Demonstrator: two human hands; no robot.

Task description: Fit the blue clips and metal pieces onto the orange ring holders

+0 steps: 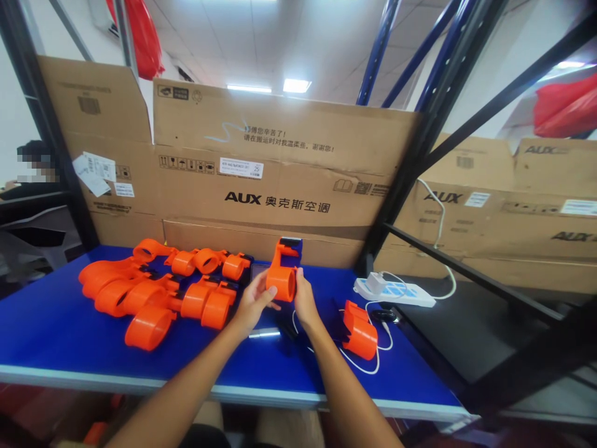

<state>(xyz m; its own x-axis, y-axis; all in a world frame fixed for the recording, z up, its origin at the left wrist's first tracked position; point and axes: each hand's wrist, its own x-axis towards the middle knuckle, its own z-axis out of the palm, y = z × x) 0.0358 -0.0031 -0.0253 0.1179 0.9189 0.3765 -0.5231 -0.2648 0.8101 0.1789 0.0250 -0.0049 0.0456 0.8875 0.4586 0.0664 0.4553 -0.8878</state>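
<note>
Above the middle of the blue table (186,367) I hold an orange tape dispenser (281,283) upright, its dark-edged head pointing up. My left hand (255,300) is closed on its round body from the left, thumb across the lower front. From the right, my right hand (304,298) grips its side, with most of those fingers hidden behind it. A cluster of similar orange dispensers (149,323) lies to the left of my left hand. One more orange dispenser (360,333) rests to the right, beside a white cable.
A white power strip (394,291) with a plugged-in charger stands at the table's right. Below my hands lie a silvery bar (264,333) and a dark item. Cardboard sheets (280,168) wall off the back. A dark metal post (396,180) rises at the right.
</note>
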